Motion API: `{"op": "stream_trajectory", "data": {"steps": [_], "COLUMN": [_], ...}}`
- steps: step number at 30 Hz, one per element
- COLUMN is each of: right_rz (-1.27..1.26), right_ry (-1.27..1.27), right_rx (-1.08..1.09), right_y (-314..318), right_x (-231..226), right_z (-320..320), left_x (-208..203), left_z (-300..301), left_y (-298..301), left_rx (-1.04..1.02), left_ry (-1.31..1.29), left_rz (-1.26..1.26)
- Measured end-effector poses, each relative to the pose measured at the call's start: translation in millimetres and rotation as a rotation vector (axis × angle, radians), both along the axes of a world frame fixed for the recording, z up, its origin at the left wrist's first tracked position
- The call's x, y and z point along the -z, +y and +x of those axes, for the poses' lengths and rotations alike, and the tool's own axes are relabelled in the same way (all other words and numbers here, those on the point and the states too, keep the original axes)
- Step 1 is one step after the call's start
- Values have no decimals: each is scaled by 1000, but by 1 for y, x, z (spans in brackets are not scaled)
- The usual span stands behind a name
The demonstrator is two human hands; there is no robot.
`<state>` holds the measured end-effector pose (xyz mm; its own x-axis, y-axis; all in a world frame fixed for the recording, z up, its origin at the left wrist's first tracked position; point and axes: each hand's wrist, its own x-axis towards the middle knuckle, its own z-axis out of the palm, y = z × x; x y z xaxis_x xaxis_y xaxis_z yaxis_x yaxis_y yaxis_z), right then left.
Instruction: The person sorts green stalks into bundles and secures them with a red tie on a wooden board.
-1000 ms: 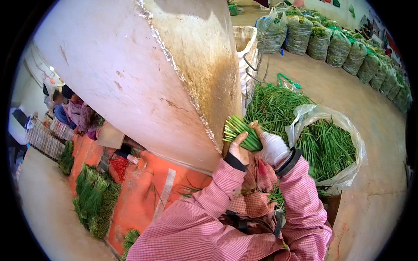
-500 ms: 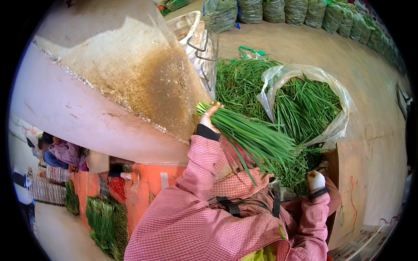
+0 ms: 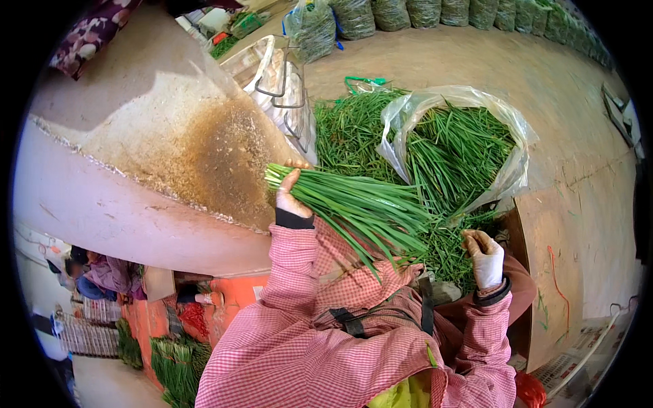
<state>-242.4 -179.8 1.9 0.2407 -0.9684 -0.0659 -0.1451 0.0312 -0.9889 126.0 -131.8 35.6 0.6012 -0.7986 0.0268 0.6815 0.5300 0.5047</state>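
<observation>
A bunch of garlic chives is gripped near its pale cut ends by my left hand, closed around it at the edge of the stained slab. The long green leaves fan out to the right, over my lap. Beside the leaf tips is my right hand, in a pale glove with soiled fingertips. Its fingers are curled together, apart from the bunch, and what lies inside them, if anything, is hidden. Just beyond the leaves stands an opened clear plastic bag full of more chives, with a loose heap of greens beside it.
The pale slab with a brown stain fills the upper left. White crates with wire handles stand behind it. Filled bags line the back. A wooden board is at my right. Tied bundles lie lower left, near another person.
The whole view has shifted, so most things sit further left. My right hand has risen toward the leaf tips, its fist loosening somewhat. My left hand still holds the bunch.
</observation>
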Motion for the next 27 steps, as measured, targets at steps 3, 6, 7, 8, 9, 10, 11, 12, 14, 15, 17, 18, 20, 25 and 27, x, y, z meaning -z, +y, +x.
{"op": "stream_trajectory", "data": {"steps": [3, 6, 7, 8, 9, 10, 11, 12, 14, 15, 17, 18, 20, 25, 27], "right_rz": [-316, -365, -431, -492, -299, -255, -213, -19, 125, -196, -193, -174, -151, -120, -47], "right_ry": [205, 463, 537, 468, 290, 311, 337, 245, 252, 633, 578, 441, 66, -19, -60], "right_rx": [-20, -77, -105, -106, -9, 67, 148, 161, 153, 146, 247, 295, 383, 572, 667], "right_y": [3, 6, 5, 2, -2, -12, -27, -36, -40, -32, -18, -17, -15, 28, 46], "right_x": [-11, -17, -5, 17, 37, 56, 73, 90, 123, 121, 97, 88, 78, 4, -14], "right_z": [19, 38, 46, 50, 56, 56, 47, 33, -1, -9, -15, -26, -58, -104, -122], "left_x": [-11, -16, -19, -23, -25, -31, -37, -45, -67, -70, -66, -67, -41, 39, 73], "left_z": [-4, -13, -16, -20, -26, -33, -44, -51, -71, -74, -118, -141, -212, -317, -339], "left_y": [6, 7, 8, 9, 8, 9, 9, 10, 9, 5, 2, -4, 15, 58, 76], "left_rx": [39, 38, 41, 43, 50, 31, 44, 45, 20, 225, 302, 383, 216, 519, 685], "left_ry": [-100, -103, -111, -120, -123, -206, -202, -243, -446, -700, -1311, -1642, -1959, -2025, -2219], "left_rz": [-103, -95, -120, -149, -175, -145, -137, -167, -227, -323, -408, -635, -717, -1127, -1164]}}
